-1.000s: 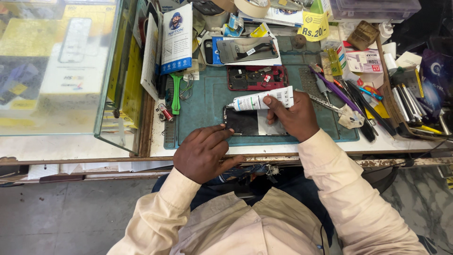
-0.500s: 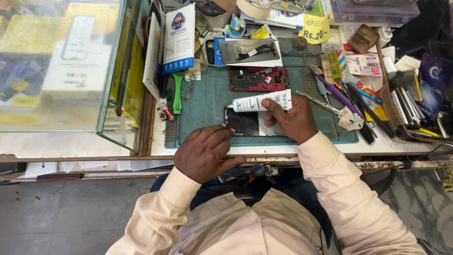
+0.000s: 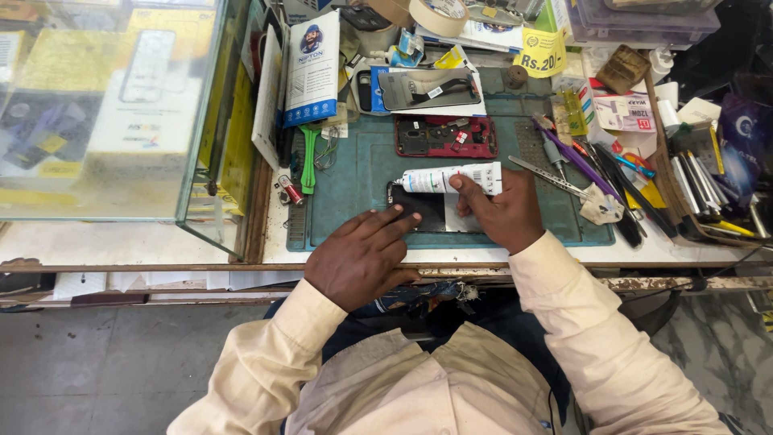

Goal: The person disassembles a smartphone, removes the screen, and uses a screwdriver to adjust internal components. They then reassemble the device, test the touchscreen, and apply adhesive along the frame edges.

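Note:
A black phone screen panel (image 3: 420, 207) lies on the teal work mat (image 3: 362, 173) near its front edge. My left hand (image 3: 362, 256) rests at the mat's front, its fingertips pressing on the panel's left part. My right hand (image 3: 499, 211) grips a white glue tube (image 3: 451, 177), held sideways with its nozzle at the panel's top left corner. Behind the tube lies an opened red phone body (image 3: 445, 135) with its insides showing.
A glass display case (image 3: 113, 113) stands at the left. A green-handled tool (image 3: 309, 157) and a small box (image 3: 312, 64) sit left of the mat. Metal tweezers (image 3: 547, 177), pens and tools crowd the right side. A tape roll (image 3: 439, 14) is at the back.
My left hand has opened out and slid forward, its fingers now reaching onto the panel. My right hand and the tube have stayed about where they were.

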Available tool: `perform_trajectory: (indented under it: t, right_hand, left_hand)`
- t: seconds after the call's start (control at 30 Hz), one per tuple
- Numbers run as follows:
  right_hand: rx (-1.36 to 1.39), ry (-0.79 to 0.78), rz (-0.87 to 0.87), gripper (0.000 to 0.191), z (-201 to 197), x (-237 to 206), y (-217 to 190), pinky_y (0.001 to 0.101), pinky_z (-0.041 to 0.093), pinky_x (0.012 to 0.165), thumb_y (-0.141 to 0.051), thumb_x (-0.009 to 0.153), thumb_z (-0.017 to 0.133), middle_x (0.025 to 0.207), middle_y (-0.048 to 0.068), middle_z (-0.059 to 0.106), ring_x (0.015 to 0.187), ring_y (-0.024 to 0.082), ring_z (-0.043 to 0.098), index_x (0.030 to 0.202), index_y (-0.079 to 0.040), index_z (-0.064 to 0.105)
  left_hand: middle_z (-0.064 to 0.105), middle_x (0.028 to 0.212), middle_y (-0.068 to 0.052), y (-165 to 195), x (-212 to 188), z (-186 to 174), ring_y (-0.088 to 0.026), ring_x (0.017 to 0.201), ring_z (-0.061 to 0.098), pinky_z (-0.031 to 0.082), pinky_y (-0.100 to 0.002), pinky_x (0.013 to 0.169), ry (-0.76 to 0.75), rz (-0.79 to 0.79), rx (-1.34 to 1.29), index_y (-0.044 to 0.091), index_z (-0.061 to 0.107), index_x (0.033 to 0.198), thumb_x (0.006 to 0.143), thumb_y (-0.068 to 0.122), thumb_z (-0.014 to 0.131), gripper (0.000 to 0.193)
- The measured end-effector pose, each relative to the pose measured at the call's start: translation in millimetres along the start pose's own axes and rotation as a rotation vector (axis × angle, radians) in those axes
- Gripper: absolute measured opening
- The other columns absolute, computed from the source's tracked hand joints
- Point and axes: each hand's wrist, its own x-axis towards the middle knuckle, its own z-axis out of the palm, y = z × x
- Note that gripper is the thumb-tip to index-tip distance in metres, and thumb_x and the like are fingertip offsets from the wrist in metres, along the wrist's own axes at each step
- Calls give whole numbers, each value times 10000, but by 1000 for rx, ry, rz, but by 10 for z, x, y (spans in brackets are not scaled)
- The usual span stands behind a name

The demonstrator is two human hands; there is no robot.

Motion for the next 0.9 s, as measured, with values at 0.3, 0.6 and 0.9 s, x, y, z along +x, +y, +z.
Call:
perform_trajectory:
  t: [0.3,0.6,0.9]
  right_hand:
    - [-179,49,-91,239,20,-105,-130,256,563,538,-191,972,746,677,65,735,570,92,698,898,36,749]
    - [-110,86,-38,246,6,-158,-60,255,544,538,-185,972,749,680,80,728,577,94,681,908,52,748]
    - [-96,140,-12,210,-45,-225,-71,264,580,548,-154,956,755,694,84,735,581,98,690,970,56,758]
  left_hand:
    - [601,1447,-87,-2,-2,2,-278,1380,507,404,-479,1120,-20,-28,-22,75,688,826,888,482,699,411]
    - [622,1426,-82,4,1,-7,-267,1363,524,415,-469,1106,-4,-33,-30,74,699,821,874,477,715,407]
    - [622,1428,-80,-1,5,-4,-266,1359,527,412,-458,1106,-1,-23,-22,73,704,820,882,484,708,415]
